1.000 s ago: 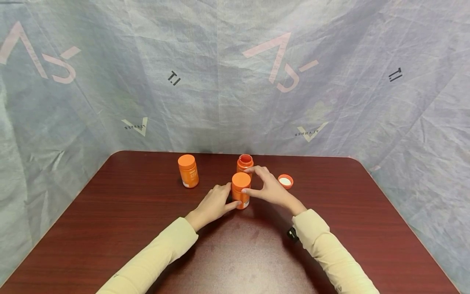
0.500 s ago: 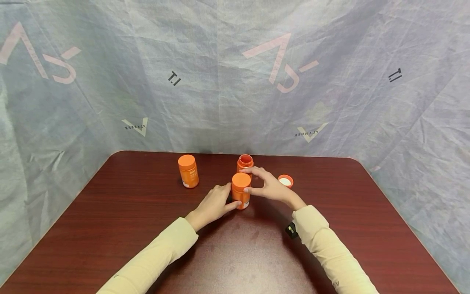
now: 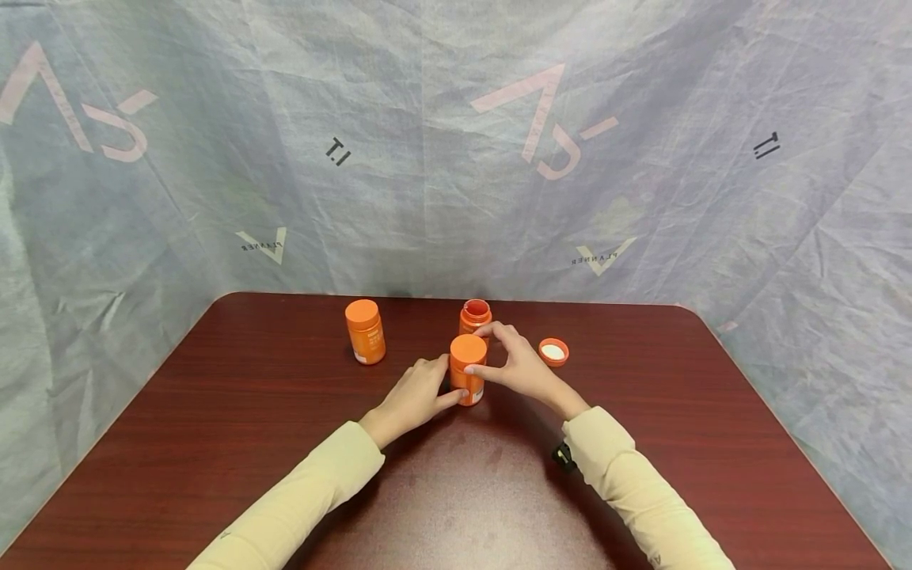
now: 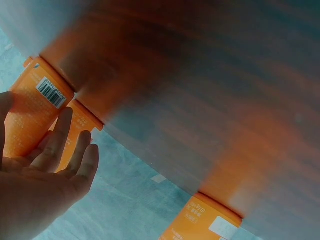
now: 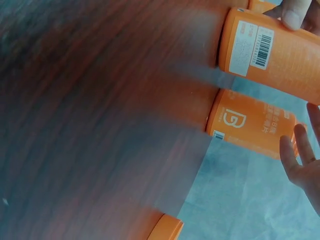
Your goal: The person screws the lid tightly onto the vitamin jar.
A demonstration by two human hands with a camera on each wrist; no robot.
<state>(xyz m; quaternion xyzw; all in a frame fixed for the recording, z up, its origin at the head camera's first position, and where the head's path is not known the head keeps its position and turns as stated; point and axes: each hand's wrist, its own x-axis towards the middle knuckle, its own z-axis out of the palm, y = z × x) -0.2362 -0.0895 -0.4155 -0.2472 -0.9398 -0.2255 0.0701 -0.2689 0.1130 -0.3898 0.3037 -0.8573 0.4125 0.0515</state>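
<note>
A capped orange bottle point(image 3: 465, 381) stands upright on the table in the middle of the head view. My left hand point(image 3: 415, 396) grips its lower body from the left, thumb across the front. Thumb and fingers of my right hand point(image 3: 526, 370) pinch the orange cap point(image 3: 468, 347) from the right. A barcode label point(image 4: 51, 92) shows on the bottle's side in the left wrist view. Directly behind stands an uncapped orange bottle point(image 3: 476, 312), its lower part hidden by the front bottle and my right fingers. In the right wrist view, several fingers of the right hand point(image 5: 311, 175) extend beside that rear bottle point(image 5: 250, 122).
Another capped orange bottle point(image 3: 366, 334) stands farther left on the dark red wooden table point(image 3: 214, 412). A loose orange cap point(image 3: 553, 352) with a white inside lies face up to the right. Grey printed fabric point(image 3: 427, 158) hangs behind the table's back edge.
My right hand has turned slightly about the cap, its thumb shifting left across the front, and the wrist has moved a little. The left hand and the bottles have stayed in place.
</note>
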